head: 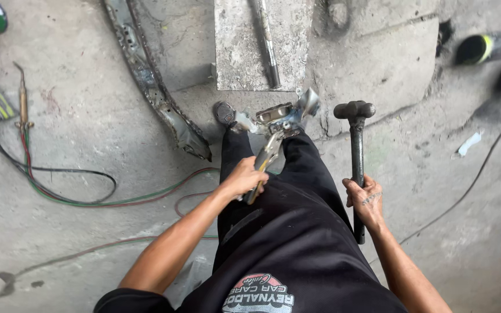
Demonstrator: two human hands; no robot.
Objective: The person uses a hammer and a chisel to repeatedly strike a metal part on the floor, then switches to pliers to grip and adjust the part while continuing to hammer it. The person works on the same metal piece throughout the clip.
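My left hand (244,177) is closed around the handles of silver locking pliers (267,155), whose jaws clamp a bent shiny metal part (285,113) in front of my legs. My right hand (365,200) grips the dark handle of a ball-peen hammer (355,139); its black head points away from me, just right of the metal part. Black trousers and a black shirt fill the lower middle of the view.
A flat concrete block (239,64) with a metal rod (267,43) on it lies ahead. A long rusty metal strip (152,87) runs diagonally at left. A gas torch (23,98) with red and green hoses (88,200) lies left. A boot (482,49) sits upper right.
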